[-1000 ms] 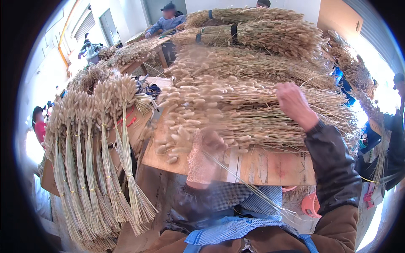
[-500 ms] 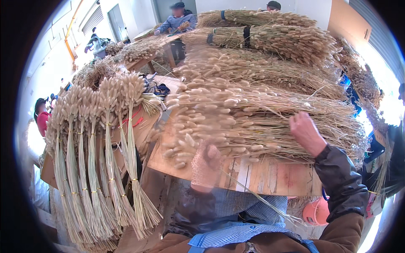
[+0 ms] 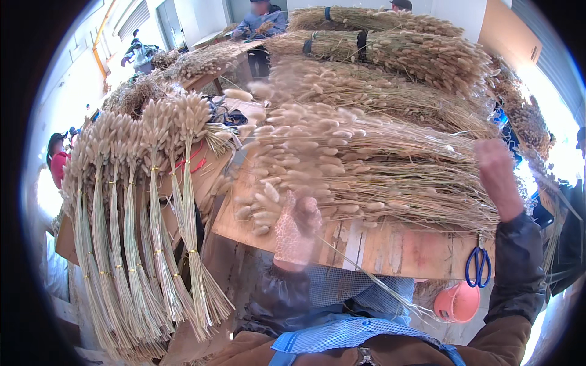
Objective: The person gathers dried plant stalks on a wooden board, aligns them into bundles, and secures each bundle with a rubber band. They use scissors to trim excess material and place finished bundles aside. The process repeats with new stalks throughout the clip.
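My left hand (image 3: pixel 298 229) is at the table's front edge, closed round a few dried bunny-tail grass stems (image 3: pixel 372 277). Their fluffy heads (image 3: pixel 267 201) stick out above the fist, and the stems slant down to the right over my apron (image 3: pixel 360 332). Off to the right, my right hand (image 3: pixel 497 171) is raised near the cut stem ends of the large grass pile (image 3: pixel 390 165). Its fingers look curled together but blurred, and what they hold cannot be made out. Blue-handled scissors (image 3: pixel 478 265) lie over the table edge beside my right forearm.
Tied grass bunches (image 3: pixel 155 232) hang in a row at the left. Thick bound sheaves (image 3: pixel 421 58) lie at the back of the wooden table (image 3: pixel 403 250). A pink bucket (image 3: pixel 456 303) stands below the edge. Other people (image 3: pixel 259 24) are at the far side.
My right hand has moved right and up, from over the stems to their far right ends, uncovering the scissors. The left hand keeps its hold in nearly the same place.
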{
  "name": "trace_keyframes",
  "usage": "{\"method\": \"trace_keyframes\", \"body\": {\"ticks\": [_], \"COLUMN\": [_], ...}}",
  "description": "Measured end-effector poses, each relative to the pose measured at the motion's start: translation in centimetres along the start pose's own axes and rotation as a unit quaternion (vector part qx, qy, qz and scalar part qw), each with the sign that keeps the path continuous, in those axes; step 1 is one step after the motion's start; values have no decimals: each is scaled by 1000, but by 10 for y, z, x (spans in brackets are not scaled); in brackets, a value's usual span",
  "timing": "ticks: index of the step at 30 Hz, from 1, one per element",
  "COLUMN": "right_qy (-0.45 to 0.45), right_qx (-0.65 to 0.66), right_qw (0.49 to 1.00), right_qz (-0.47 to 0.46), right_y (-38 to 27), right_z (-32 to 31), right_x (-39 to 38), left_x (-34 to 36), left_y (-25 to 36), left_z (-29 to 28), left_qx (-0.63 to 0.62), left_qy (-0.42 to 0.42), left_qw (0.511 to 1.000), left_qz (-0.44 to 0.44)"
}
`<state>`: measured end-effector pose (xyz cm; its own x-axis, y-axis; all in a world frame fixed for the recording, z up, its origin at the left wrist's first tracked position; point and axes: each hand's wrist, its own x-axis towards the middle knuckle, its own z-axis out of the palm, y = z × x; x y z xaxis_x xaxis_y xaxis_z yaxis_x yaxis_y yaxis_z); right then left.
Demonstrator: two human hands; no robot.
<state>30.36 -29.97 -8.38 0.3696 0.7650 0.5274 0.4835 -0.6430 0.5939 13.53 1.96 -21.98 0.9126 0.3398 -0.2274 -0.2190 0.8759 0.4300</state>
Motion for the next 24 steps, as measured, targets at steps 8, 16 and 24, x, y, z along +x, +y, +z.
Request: {"method": "trace_keyframes", "body": {"ticks": [8, 16, 24], "right_qy": [-100, 107, -105], "right_qx": [153, 88, 100], "right_qw": [982, 990, 986], "right_qz": [-44, -6, -77], "right_y": [-68, -38, -41], "right_z": [134, 28, 21], "right_x": [69, 137, 76], "left_x": [-4, -9, -13], "left_y": [-10, 7, 5], "left_z": [-1, -9, -6], "left_qx": [20, 45, 26], "left_qy": [-70, -24, -35], "left_qw": [997, 998, 999], "left_qz": [-2, -22, -8]}}
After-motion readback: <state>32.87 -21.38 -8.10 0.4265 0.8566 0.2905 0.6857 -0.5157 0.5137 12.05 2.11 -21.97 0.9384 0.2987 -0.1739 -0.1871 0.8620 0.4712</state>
